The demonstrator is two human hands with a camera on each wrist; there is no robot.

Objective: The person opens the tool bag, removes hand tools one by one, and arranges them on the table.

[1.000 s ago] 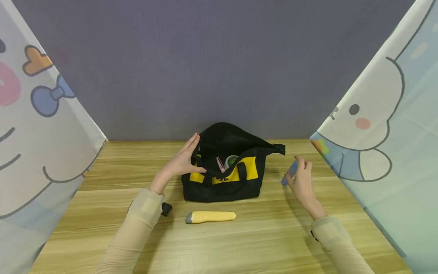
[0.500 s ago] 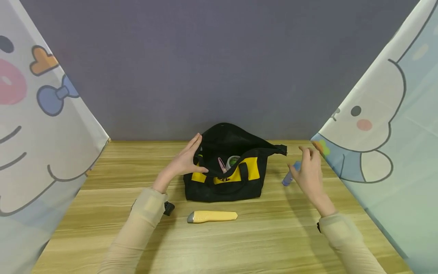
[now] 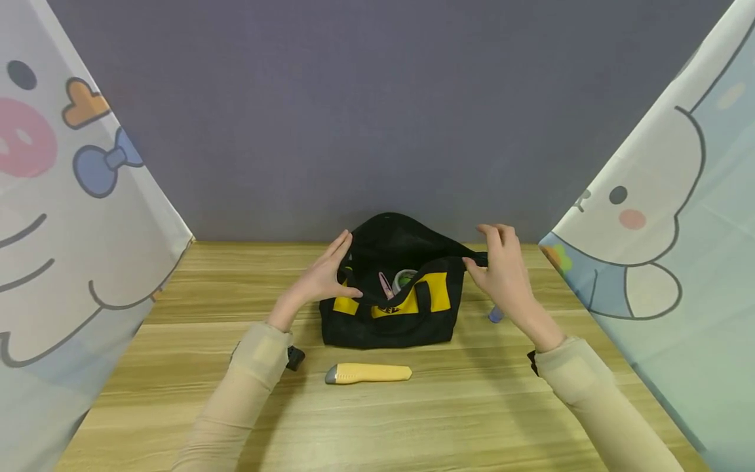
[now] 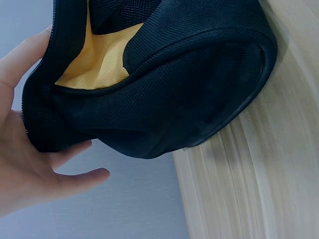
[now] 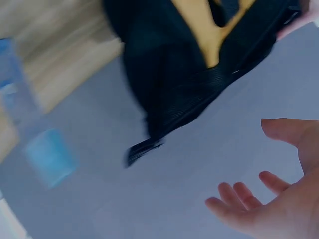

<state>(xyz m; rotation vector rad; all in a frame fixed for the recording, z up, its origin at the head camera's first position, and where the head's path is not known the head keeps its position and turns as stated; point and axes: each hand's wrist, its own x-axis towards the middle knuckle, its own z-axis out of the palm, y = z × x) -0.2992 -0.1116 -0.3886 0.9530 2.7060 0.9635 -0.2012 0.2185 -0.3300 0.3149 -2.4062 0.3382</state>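
Black-and-yellow bag (image 3: 389,335) set between left hand (image 3: 318,280) and right hand (image 3: 501,269)

The black-and-yellow bag is stood upright on the wood-grain table (image 3: 413,426), its mouth gaping. At the bag's left end, the rim is touched by the left hand, whose fingers are held straight, with the thumb spread wide from them; in the left wrist view those fingers are partly hidden behind the zippered edge. At the bag's right end, the right hand is raised, thumb and fingers set wide apart. The bag's corner is overlapped by that thumb in the head view, while a gap between the two is shown from the right wrist.

Inside the bag, a slim pink item (image 3: 386,286) is seen just beside a round container (image 3: 404,280) with green in it. To the bag's right, a blue tube (image 3: 495,315) is partly covered by the right hand; its details are blurred. In front of the bag, a yellow utility knife (image 3: 368,373) is laid well apart from both hands. Behind the bag, a grey backdrop (image 3: 366,131) is hung.
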